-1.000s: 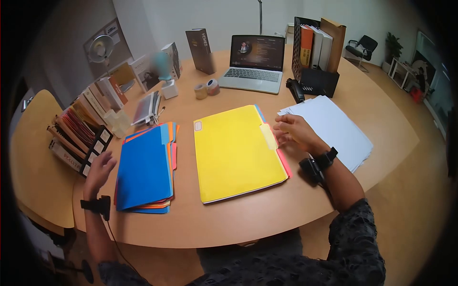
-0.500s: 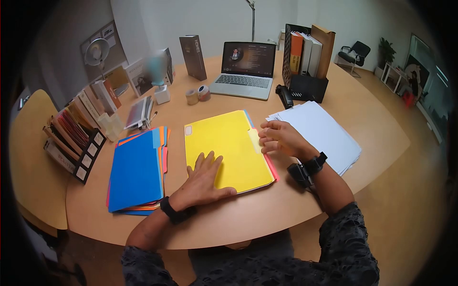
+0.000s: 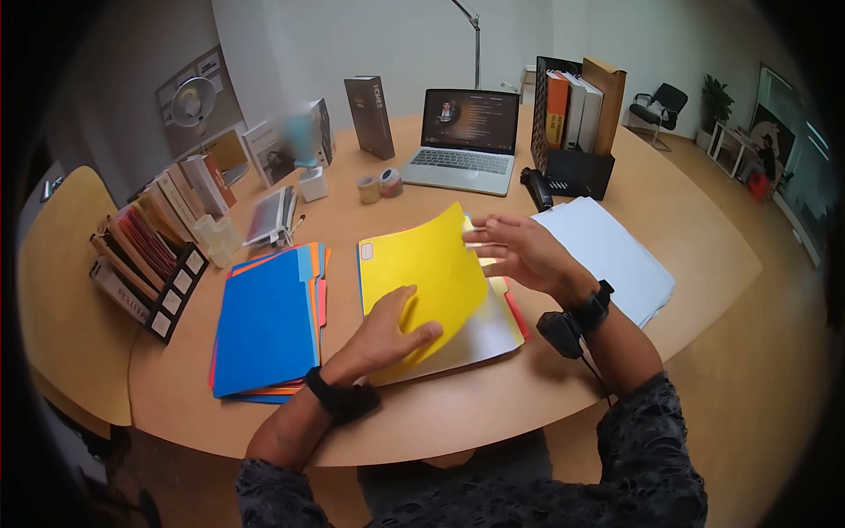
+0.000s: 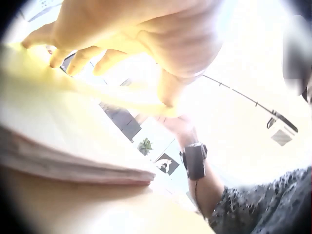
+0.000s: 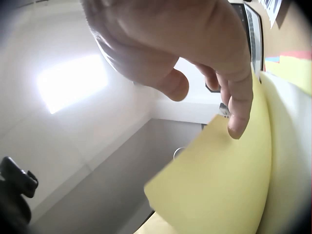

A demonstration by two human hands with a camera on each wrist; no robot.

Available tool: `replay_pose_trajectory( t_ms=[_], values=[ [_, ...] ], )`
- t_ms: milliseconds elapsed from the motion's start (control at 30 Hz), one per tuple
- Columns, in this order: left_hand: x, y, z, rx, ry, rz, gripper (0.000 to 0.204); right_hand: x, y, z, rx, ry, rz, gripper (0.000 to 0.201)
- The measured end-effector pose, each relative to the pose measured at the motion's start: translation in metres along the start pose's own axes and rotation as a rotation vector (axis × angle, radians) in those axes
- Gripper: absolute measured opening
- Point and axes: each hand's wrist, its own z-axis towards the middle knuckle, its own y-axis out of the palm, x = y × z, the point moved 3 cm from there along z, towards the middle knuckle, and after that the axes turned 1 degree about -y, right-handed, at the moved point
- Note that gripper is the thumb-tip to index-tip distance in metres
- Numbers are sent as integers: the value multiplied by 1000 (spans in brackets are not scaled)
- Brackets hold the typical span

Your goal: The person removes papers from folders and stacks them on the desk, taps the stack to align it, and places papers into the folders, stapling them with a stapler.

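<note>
In front of the person lies a yellow file folder (image 3: 440, 273), its front cover lifted and bowed up along the right side. White pages (image 3: 488, 330) show under the raised cover, with a red tab at the right edge. The left hand (image 3: 385, 330) rests over the cover's lower part, fingertips and thumb tip against the yellow surface. At the upper right edge of the cover is the right hand (image 3: 528, 251), fingers extended. In the right wrist view a fingertip touches the lifted cover (image 5: 214, 180), and the thumb stands apart from it.
Left of the yellow folder is a stack of blue and orange folders (image 3: 268, 326). White paper (image 3: 607, 255) lies to the right. Behind stand a laptop (image 3: 466, 141), tape rolls (image 3: 378, 187), a phone (image 3: 535, 189) and a book holder (image 3: 576, 167). Upright files (image 3: 141, 264) line the left.
The left hand has come from beside the blue folders onto the yellow folder. Its cover, flat before, is now raised at the right side, with the right hand at its edge.
</note>
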Motion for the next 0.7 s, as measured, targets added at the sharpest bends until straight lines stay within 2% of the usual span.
replay_pose_trajectory(
  t_ms=[33, 67, 133, 167, 200, 233, 267, 333, 367, 433, 467, 567, 600, 667, 700],
  values=[
    [-3, -5, 1, 61, 26, -180, 93, -6, 10, 2, -49, -59, 50, 35],
    [4, -13, 0, 57, 26, -174, 93, -9, 19, 5, -97, -120, 99, 35],
    [15, -32, -5, 128, -85, -629, 86, -9, 36, 17, -116, -180, 124, 30],
    [14, -40, -4, 127, -83, -621, 86, -11, 45, 22, -154, -286, 58, 31],
    [7, -51, -6, 159, -140, -818, 84, -13, 56, 27, -191, -392, -10, 32],
    [1, -62, -9, 192, -198, -1016, 84, -14, 68, 30, -236, -438, -56, 33],
    [-1, -74, -11, 192, -195, -1007, 84, -16, 82, 30, -281, -484, -101, 35],
    [-4, -97, -17, 207, -192, -1236, 81, -15, 104, 33, -392, -547, -206, 43],
    [-11, -107, -19, 206, -191, -1230, 81, -14, 116, 32, -445, -571, -228, 44],
    [-16, -124, -21, 147, 47, -1322, 73, -5, 140, 31, -533, -613, -259, 47],
    [-5, -130, -27, 136, 30, -1363, 68, 2, 152, 29, -570, -631, -266, 48],
    [6, -140, -41, 242, 15, -1337, 61, 15, 164, 26, -689, -651, -515, 42],
    [7, -140, -46, 357, -45, -1280, 54, 22, 162, 26, -717, -628, -569, 41],
    [6, -140, -53, 580, -164, -1162, 39, 17, 146, 19, -678, -593, -616, 41],
    [5, -140, -55, 578, -164, -1170, 39, 12, 129, 21, -599, -458, -563, 41]
  ],
)
